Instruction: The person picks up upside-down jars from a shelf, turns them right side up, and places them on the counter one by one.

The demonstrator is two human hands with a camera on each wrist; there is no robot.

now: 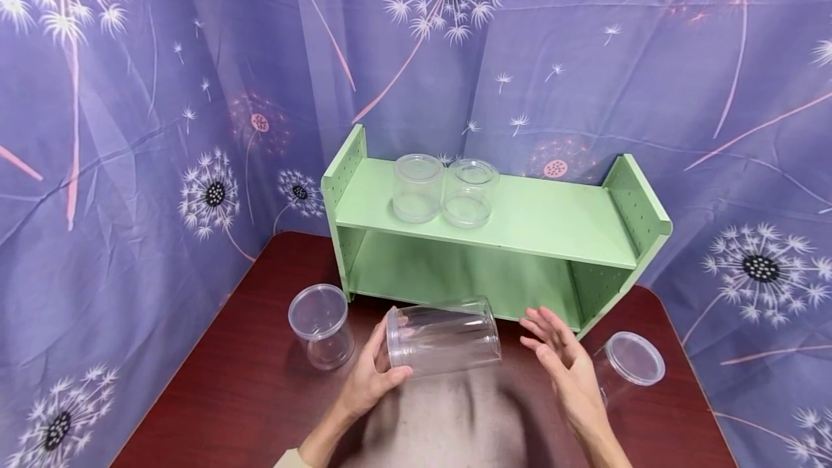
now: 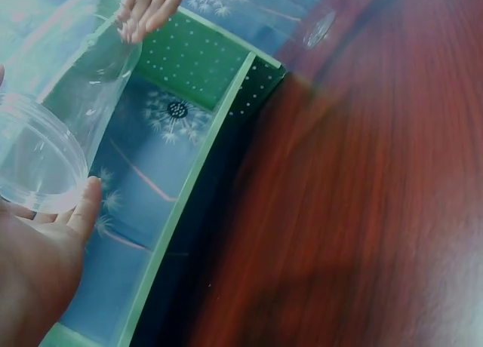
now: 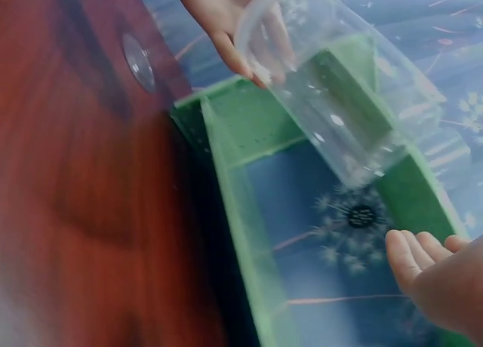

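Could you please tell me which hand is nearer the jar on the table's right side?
Right. The right hand is just beside that jar; the left hand is farther left, holding another jar.

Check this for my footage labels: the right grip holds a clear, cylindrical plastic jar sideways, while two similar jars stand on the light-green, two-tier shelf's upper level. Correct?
Not quite: the left grip holds the clear, cylindrical plastic jar sideways, as the head view shows; the right grip is apart from it. The rest stands.
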